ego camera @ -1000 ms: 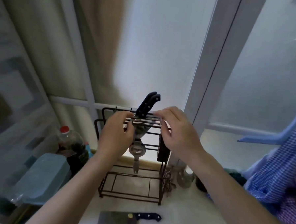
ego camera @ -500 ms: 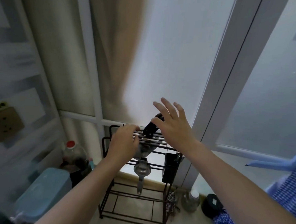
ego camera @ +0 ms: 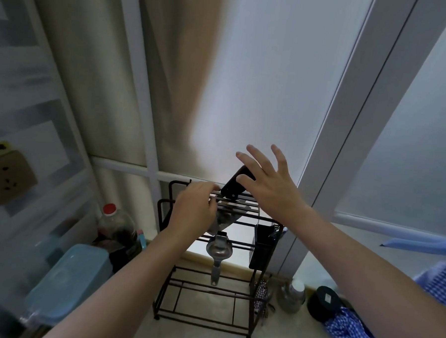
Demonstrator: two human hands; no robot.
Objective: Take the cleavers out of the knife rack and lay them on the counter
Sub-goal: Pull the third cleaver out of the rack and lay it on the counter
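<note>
A black wire knife rack (ego camera: 166,292) stands on the counter against the window. A cleaver sits in its top slots, black handle (ego camera: 233,187) sticking up and back, part of the steel blade (ego camera: 225,219) showing below the bars. My left hand (ego camera: 195,210) is curled over the top bars at the rack's left, just beside the handle. My right hand (ego camera: 268,189) hovers at the handle's right with fingers spread wide and the thumb close to or touching the handle; it grips nothing.
A metal utensil (ego camera: 219,251) hangs inside the rack and a black holder (ego camera: 261,245) hangs on its right side. Left: a red-capped bottle (ego camera: 111,223) and a blue lidded box (ego camera: 66,277). Right: a small bottle (ego camera: 294,294), a black jar (ego camera: 323,302), blue checked cloth (ego camera: 350,333).
The view has tilted upward, so the cleaver lying on the counter has left the frame. My right hand rose off the rack's top bars and spread open beside the handle.
</note>
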